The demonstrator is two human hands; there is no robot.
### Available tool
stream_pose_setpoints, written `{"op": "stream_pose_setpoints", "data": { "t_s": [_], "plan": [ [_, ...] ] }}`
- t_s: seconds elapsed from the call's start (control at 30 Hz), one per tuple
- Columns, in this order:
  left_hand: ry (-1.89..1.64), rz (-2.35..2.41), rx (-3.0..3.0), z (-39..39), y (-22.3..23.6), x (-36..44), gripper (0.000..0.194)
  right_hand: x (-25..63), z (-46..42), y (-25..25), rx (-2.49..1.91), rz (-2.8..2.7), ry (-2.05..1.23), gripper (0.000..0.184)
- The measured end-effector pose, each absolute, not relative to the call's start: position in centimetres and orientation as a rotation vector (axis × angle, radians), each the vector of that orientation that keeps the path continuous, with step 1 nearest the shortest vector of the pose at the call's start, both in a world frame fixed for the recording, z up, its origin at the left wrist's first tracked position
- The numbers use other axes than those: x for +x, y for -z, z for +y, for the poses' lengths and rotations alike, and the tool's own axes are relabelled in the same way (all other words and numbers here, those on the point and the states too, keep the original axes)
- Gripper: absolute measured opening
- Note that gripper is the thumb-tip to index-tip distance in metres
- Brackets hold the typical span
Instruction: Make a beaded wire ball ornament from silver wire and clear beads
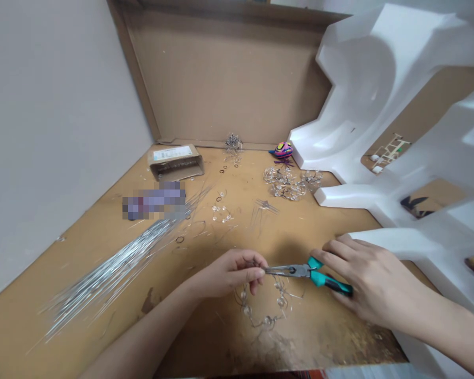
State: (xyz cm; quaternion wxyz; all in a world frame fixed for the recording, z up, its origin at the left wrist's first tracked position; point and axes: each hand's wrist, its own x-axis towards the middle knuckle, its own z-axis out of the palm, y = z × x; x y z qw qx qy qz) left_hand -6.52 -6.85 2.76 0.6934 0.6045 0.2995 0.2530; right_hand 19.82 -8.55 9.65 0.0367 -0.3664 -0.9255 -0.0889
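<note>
My right hand [369,276] is wrapped round the teal and black handles of a pair of long-nose pliers [300,270]. The jaws point left and their tips meet the fingertips of my left hand [240,272]. Thumb and fingers of that hand are pinched together on a beaded wire loop [267,319]. Clear round beads sit along the wire, and the loop hangs below the pliers with loose wire ends sticking out. What exactly lies between the jaw tips is too small to make out.
Cut silver wires [130,258] lie in a long bundle on the left. Behind them are an open cardboard box [176,162] and a blurred purple item [156,201]. Several finished-looking beaded wire pieces [286,183] are heaped at the back right, beside white foam packaging [347,197].
</note>
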Motion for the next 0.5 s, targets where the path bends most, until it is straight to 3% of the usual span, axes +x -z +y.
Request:
{"op": "stream_pose_setpoints", "data": {
  "t_s": [0.17, 0.5],
  "plan": [
    [-0.515, 0.699, 1.44, -7.05, -2.8, -6.4, 0.018, 19.58, -8.81, -10.12, -1.176, -2.87, 0.196, 0.014],
    [-0.507, 0.679, 1.397, -7.16, -3.1, -6.4, 0.019, 19.95, -8.67, -10.51, -1.178, -2.89, 0.129, 0.02]
  ]
}}
